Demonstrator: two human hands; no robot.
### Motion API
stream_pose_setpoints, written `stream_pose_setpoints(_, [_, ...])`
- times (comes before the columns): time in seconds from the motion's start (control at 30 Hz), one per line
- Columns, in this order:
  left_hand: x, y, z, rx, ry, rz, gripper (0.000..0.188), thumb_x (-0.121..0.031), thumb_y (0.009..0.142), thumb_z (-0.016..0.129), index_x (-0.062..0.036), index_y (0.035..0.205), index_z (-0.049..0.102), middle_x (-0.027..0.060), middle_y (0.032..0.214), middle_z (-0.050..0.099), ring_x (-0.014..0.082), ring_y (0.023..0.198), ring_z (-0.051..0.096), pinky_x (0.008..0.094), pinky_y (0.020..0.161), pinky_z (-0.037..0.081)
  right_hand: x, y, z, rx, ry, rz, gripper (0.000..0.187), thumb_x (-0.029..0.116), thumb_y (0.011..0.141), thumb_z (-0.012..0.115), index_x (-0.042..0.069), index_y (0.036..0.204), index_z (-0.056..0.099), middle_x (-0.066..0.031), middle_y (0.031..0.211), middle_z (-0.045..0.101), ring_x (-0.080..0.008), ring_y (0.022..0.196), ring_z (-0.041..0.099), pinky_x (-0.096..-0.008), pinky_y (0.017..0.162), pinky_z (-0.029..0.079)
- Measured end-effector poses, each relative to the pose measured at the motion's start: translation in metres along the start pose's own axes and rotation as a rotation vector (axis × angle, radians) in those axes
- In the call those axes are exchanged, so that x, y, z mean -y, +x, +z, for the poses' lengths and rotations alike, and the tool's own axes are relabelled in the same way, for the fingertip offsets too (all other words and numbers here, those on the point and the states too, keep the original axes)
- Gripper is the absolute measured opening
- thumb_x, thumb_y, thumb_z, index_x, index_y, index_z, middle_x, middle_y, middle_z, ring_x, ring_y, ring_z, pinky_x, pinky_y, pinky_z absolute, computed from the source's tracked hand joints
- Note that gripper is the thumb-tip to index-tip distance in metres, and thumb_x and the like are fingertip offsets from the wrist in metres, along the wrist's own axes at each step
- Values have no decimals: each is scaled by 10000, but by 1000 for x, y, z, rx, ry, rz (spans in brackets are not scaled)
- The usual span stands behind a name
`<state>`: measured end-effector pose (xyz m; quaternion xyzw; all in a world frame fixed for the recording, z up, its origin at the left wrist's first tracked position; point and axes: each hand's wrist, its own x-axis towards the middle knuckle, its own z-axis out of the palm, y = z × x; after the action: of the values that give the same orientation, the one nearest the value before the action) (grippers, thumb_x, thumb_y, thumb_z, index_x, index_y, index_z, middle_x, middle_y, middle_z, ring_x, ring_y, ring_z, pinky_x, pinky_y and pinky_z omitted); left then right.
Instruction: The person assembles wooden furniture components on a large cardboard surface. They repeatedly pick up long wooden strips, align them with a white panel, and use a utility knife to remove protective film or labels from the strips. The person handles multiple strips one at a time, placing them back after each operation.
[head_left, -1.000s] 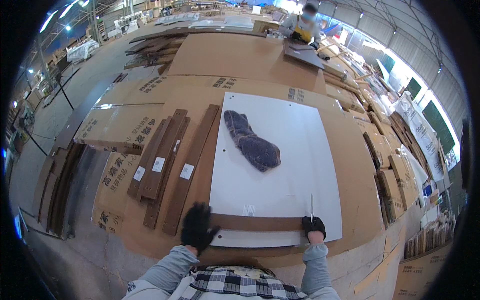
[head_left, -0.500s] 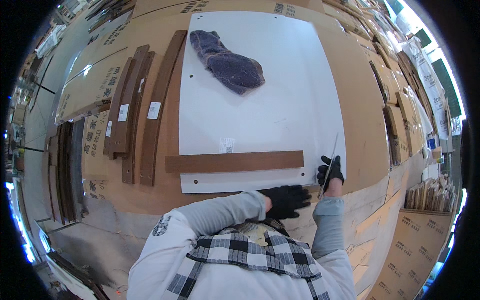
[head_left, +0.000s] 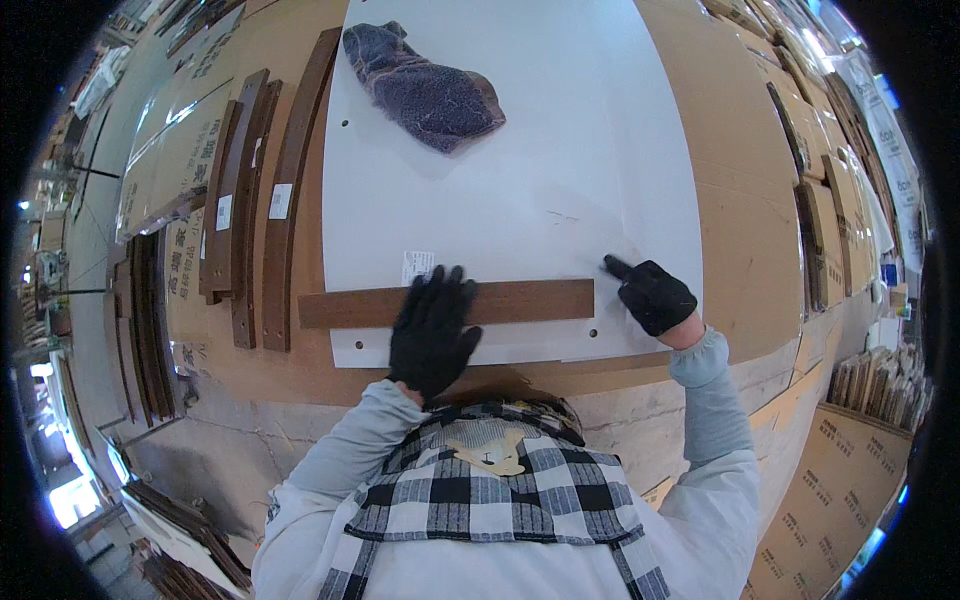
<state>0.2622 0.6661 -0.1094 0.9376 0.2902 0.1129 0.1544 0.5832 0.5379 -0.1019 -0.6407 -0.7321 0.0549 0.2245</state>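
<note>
Brown strip [head_left: 540,301] is seen in the head view, laid crosswise on the white panel [head_left: 500,220] near its lower edge, left end jutted past the panel's left side. Its left-middle part is covered by the left hand [head_left: 432,330], black-gloved, fingers spread; contact cannot be told. The strip's right end is left uncovered, just beside the right hand [head_left: 652,298], also gloved: fingers mostly curled, one pointed out; whether anything is gripped cannot be told. Dark fuzzy cloth [head_left: 430,95] is placed farther up the panel; brown boards [head_left: 278,250] are laid to the left.
</note>
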Motion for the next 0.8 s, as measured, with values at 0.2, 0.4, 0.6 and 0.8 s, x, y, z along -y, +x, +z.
stream_pose_setpoints(0.2, [31,-26,-4,-217,253,-269,570,-179,788,616,-101,1332,464,157,1402,398,358,1321,333,516,1101,208,-31,49,-31,322,-182,-380,413,209,748,660,225,1159,628,-45,633,498,-207,547,531,-335,460,445])
stream_pose_setpoints(0.4, [33,-28,2,-259,217,-315,556,-150,746,636,-108,1287,514,132,1360,456,346,1308,356,510,1091,231,-48,69,-28,364,-70,-539,381,210,755,655,251,1133,637,-22,596,490,-191,535,530,-324,442,446])
stream_pose_setpoints(0.6, [32,-26,0,-280,149,-313,559,-122,713,644,-102,1262,538,130,1332,486,342,1293,381,508,1085,246,-45,100,-22,463,-23,-640,359,235,775,650,304,1126,631,-16,626,516,-182,556,547,-323,467,468])
stream_pose_setpoints(0.8, [32,-26,1,-305,167,-311,579,-113,691,652,-97,1259,539,123,1334,487,339,1286,393,510,1082,251,-17,136,8,595,11,-710,307,298,869,569,338,1172,593,-54,708,578,-244,636,609,-361,515,503])
